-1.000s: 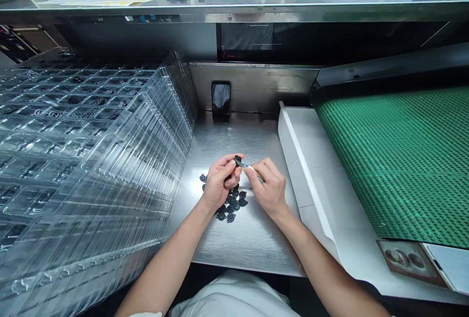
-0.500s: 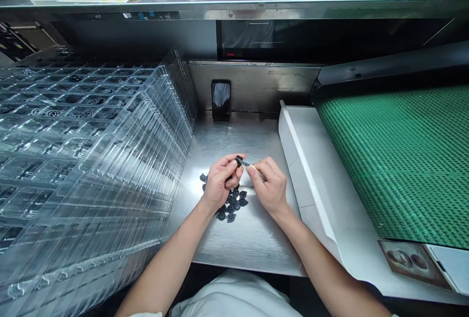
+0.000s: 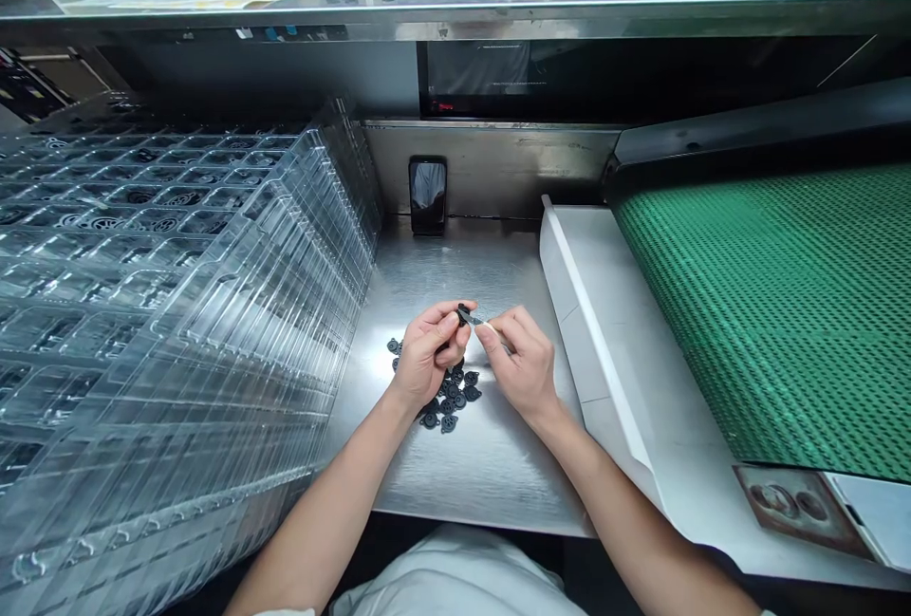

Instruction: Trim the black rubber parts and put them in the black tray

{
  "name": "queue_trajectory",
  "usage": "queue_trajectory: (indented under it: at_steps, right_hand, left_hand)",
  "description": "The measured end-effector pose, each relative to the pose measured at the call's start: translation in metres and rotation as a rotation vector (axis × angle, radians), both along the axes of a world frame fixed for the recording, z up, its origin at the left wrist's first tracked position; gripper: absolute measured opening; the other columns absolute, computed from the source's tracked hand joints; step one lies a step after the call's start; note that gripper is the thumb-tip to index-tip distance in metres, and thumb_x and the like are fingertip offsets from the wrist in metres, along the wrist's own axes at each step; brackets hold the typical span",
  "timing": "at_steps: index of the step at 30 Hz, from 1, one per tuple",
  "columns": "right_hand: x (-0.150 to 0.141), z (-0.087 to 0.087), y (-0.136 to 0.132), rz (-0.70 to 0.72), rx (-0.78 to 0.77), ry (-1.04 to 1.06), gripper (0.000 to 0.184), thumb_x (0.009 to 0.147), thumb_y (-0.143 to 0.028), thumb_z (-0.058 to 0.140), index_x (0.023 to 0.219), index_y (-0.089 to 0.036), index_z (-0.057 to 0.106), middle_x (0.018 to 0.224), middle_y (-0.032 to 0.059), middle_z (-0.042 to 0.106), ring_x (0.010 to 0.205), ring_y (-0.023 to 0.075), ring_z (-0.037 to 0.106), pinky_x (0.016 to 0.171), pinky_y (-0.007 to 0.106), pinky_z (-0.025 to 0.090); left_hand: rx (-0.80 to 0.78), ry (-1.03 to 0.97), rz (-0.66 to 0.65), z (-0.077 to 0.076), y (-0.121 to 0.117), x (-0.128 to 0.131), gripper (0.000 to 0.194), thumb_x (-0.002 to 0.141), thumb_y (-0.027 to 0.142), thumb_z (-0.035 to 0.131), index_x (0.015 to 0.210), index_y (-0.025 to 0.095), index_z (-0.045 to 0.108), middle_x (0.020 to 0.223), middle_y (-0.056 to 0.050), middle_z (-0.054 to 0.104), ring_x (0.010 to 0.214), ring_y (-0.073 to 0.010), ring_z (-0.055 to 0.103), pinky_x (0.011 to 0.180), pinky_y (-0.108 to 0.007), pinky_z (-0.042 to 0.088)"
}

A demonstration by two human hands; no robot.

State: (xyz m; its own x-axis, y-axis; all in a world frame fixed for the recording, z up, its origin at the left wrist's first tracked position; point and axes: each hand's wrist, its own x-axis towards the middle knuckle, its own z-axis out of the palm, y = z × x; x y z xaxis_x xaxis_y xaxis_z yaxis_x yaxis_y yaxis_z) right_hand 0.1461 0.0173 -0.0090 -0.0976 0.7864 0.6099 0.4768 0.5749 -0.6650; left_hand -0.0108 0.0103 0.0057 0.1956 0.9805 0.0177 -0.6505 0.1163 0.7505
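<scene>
"What do the head view's hands show?"

"Your left hand pinches a small black rubber part; your right fingers pinch a slim pale tool against it."

"Below them?"

"A heap of black rubber parts on the steel table, beside stacked clear plastic trays"

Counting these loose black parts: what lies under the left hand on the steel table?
Small black parts show beside the left hand on the steel table; what lies beneath the palm is covered.
</scene>
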Motion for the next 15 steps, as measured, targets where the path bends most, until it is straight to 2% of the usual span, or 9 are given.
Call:
queue_trajectory:
  at_steps: [10,15]
  right_hand:
    - [-0.0001,-0.0004,0.0005,0.015,-0.024,-0.016,0.033,0.106,-0.042,0.057,0.082,-0.022,0.066,0.08,0.0017,0.057,0.07,0.0157,0.056,0.066,0.03,0.042]
    - [-0.0003,0.0011,0.0007,0.011,-0.025,0.007,0.032,0.106,-0.039,0.058,0.08,-0.022,0.065,0.079,0.0008,0.056,0.069,0.0152,0.054,0.065,0.029,0.041]
  left_hand:
    - [-0.018,-0.041,-0.024,-0.0001,0.0011,-0.0006,0.031,0.089,0.035,0.076,0.111,0.014,0.074,0.066,0.003,0.055,0.043,0.0,0.024,0.044,-0.018,0.016]
    - [-0.028,-0.038,-0.027,-0.001,0.0012,-0.0005,0.032,0.089,0.035,0.076,0.112,0.013,0.073,0.067,0.003,0.055,0.042,0.0004,0.024,0.044,-0.018,0.016]
